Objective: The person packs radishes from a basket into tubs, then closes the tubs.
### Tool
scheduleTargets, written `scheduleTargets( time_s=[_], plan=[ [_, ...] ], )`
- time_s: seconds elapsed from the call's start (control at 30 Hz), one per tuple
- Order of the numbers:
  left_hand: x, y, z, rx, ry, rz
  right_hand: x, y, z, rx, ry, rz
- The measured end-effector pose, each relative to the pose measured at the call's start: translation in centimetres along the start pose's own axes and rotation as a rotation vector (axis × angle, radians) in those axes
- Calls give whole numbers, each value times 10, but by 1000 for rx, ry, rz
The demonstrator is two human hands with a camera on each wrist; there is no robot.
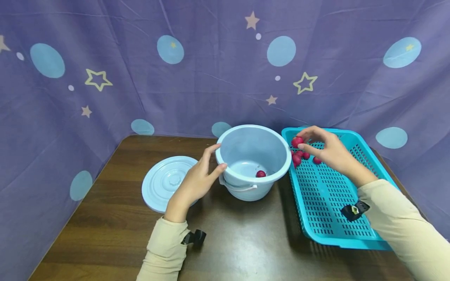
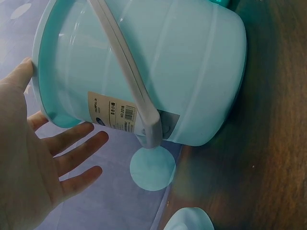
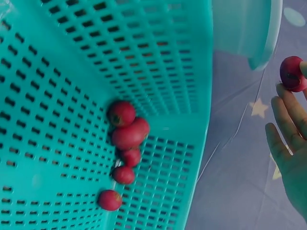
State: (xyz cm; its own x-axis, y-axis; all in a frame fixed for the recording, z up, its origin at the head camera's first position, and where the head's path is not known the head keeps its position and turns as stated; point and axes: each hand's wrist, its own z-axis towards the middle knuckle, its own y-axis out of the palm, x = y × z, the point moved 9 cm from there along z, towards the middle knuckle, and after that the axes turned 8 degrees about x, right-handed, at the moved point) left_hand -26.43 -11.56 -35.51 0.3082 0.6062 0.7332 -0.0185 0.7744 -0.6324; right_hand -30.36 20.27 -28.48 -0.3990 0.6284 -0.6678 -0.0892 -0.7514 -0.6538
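A light blue bucket [image 1: 251, 190] stands upright on the table with one red radish [image 1: 261, 174] on its bottom. My left hand [image 1: 197, 180] touches the left side of the rim with thumb and index finger; in the left wrist view its other fingers are spread and straight. Between thumb and fingertips, my right hand [image 1: 327, 150] pinches a red radish [image 1: 297, 142] above the far left corner of a turquoise basket [image 1: 316, 203]. Several more radishes [image 3: 130, 134] lie in that corner of the basket.
A round light blue lid [image 1: 158, 187] lies flat on the wooden table [image 1: 105, 218], left of the bucket and partly behind my left hand. The bucket's handle [image 2: 127, 67] hangs down its side. Behind the table hangs a purple cloth [image 1: 211, 89] with stars and dots.
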Motion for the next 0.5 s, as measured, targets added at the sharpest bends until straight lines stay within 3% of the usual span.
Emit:
scheduleTargets(
  time_s=[0.5],
  plan=[
    [-1, -1, -3, 8, 13, 8, -39, 25, -3, -25, -102, 47]
  ],
)
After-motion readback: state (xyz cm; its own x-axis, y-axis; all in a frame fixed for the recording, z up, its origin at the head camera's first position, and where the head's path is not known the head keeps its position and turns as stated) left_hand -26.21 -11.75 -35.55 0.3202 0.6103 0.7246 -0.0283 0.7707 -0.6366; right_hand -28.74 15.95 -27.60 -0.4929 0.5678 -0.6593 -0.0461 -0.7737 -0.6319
